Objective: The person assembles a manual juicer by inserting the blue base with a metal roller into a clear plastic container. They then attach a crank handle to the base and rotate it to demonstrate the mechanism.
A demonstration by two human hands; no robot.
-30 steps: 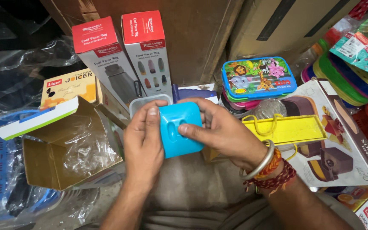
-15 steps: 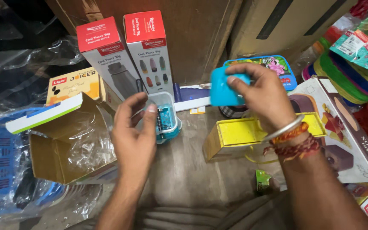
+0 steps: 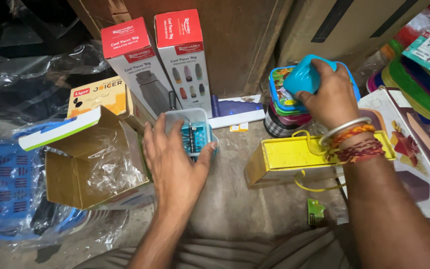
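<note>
Frame centre: left hand [image 3: 175,164] palm-down, grip closed around clear container [image 3: 191,130] on floor [image 3: 235,199]. Upper right: right hand [image 3: 327,94] grips blue lid [image 3: 302,77] above lunch-box stack [image 3: 284,107].

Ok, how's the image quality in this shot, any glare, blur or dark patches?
Head view: mostly sharp and warmly lit; glare on the clear plastic wrap in the open carton; top-left corner falls into deep shadow; wide-angle bending toward the edges; the left hand and right hand show no notable motion blur.

A dusty grey floor [image 3: 255,199] meets a brown wooden wall [image 3: 235,45], dimly lit and crowded with boxes
</note>
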